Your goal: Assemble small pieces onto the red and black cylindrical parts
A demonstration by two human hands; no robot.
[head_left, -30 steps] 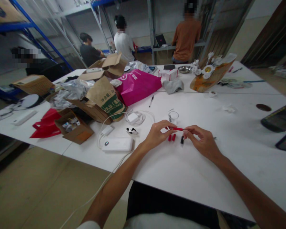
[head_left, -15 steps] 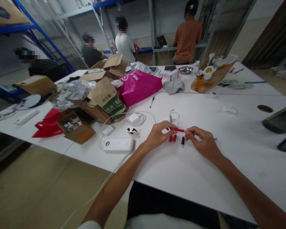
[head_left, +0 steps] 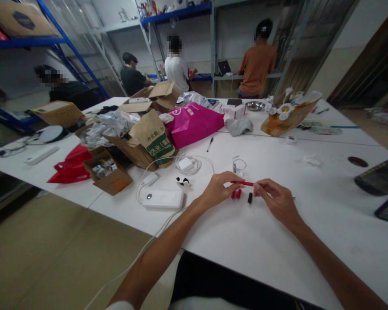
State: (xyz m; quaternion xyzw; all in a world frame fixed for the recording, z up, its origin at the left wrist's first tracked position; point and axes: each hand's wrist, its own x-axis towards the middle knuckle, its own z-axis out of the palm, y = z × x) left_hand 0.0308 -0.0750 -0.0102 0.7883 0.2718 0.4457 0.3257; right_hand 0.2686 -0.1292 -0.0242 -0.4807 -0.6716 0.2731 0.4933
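A slim red pen-like stick [head_left: 246, 184] is held level between my two hands above the white table. The fingers of my left hand [head_left: 222, 187] pinch its left end. At its right end are the closed fingertips of my right hand [head_left: 273, 197]. Two short red pieces [head_left: 236, 194] and a black piece [head_left: 250, 198] lie on the table just below the stick. Behind my left hand stands a clear glass cup [head_left: 239, 166]. The tip detail at the right fingers is too small to tell.
On the left are a white power bank [head_left: 164, 199], a coiled cable [head_left: 194, 165], a small open carton [head_left: 111, 181] and a magenta bag [head_left: 194, 125]. A dark device [head_left: 380, 176] stands at the right. Several people are beyond the table.
The camera view has shifted, so the whole scene sits slightly lower and further right. Both hands keep their hold on the red stick.
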